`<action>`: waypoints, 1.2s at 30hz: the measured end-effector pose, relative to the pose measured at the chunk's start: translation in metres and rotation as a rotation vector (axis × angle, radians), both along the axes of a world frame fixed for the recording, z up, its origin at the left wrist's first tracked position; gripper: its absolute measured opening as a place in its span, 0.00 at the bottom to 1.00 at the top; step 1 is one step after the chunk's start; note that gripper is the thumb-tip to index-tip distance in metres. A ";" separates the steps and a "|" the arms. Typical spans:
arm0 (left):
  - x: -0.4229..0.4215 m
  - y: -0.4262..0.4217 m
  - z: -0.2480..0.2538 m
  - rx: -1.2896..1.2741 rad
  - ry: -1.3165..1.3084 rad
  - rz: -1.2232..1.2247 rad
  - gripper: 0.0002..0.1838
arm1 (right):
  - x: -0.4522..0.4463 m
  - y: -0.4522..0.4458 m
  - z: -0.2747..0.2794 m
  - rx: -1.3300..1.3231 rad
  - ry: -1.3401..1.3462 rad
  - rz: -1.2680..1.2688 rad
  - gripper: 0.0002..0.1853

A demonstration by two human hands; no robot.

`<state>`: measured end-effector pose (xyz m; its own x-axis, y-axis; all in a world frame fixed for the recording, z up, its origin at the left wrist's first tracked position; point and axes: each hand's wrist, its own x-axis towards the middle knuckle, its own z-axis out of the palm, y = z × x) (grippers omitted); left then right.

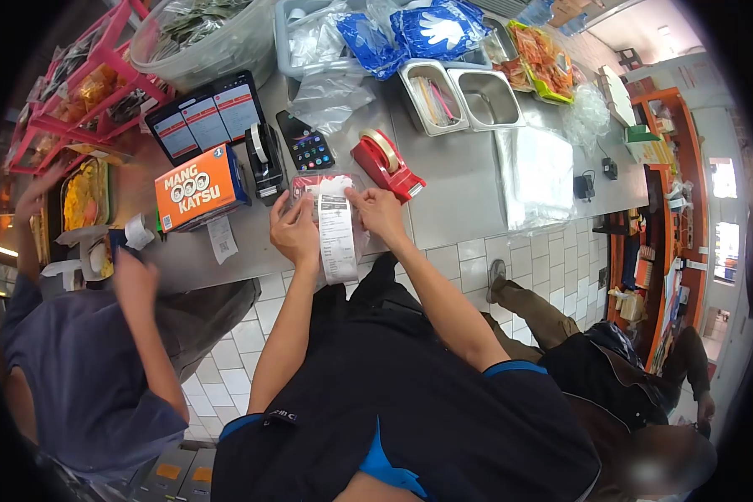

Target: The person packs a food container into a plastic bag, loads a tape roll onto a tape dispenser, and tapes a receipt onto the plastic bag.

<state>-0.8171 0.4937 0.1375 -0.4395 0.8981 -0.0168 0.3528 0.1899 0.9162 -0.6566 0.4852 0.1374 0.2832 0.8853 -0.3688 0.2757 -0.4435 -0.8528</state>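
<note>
A long printed receipt (pixel 337 238) hangs down over the front of a clear plastic pack (pixel 307 181) with something red inside, at the table's near edge. My left hand (pixel 295 230) grips the receipt's left side, its fingertips near the pack. On the other side, my right hand (pixel 378 213) pinches the receipt's upper right edge. Just beyond my right hand is a red tape dispenser (pixel 391 166) with a roll of clear tape. Farther left stand a black tape dispenser (pixel 265 171) and a dark phone-like device (pixel 304 140). The pack's contents are mostly hidden.
An orange box (pixel 199 188) and a tablet (pixel 205 117) stand left on the steel table (pixel 452 186). Metal pans (pixel 432 100), blue glove packs (pixel 439 29) and plastic bags (pixel 537 171) lie farther back. A co-worker (pixel 100 368) works at left; another person (pixel 627 368) is at right.
</note>
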 end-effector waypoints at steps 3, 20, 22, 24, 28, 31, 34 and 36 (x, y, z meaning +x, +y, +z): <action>-0.004 0.005 -0.002 -0.081 -0.047 -0.019 0.15 | -0.003 -0.003 -0.005 -0.128 0.181 -0.133 0.25; -0.031 -0.043 0.001 -0.302 -0.331 -0.291 0.30 | 0.001 -0.087 0.031 0.196 0.112 0.164 0.29; -0.001 -0.062 0.058 -0.244 -0.537 -0.320 0.23 | 0.032 -0.096 0.062 0.083 0.281 0.103 0.30; 0.024 -0.063 0.102 -0.343 -0.636 -0.555 0.21 | 0.068 -0.111 0.092 0.173 0.661 0.035 0.31; 0.091 -0.052 0.151 -0.281 -0.696 -1.024 0.17 | 0.163 -0.146 0.129 0.129 0.508 -0.269 0.26; 0.125 -0.049 0.135 -0.296 -0.568 -1.121 0.15 | 0.256 -0.140 0.123 0.460 -0.198 -0.092 0.25; 0.158 -0.048 0.100 -0.376 -0.452 -1.168 0.15 | 0.375 -0.130 0.078 0.749 0.058 -0.299 0.24; 0.178 -0.049 0.074 -0.452 -0.352 -1.087 0.15 | 0.529 -0.098 -0.013 0.805 0.758 -0.691 0.23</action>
<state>-0.6390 0.4449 0.2116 0.6254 0.6770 -0.3880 0.2721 0.2768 0.9216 -0.1279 0.3873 0.1239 0.7230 0.6869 -0.0740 -0.4662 0.4061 -0.7859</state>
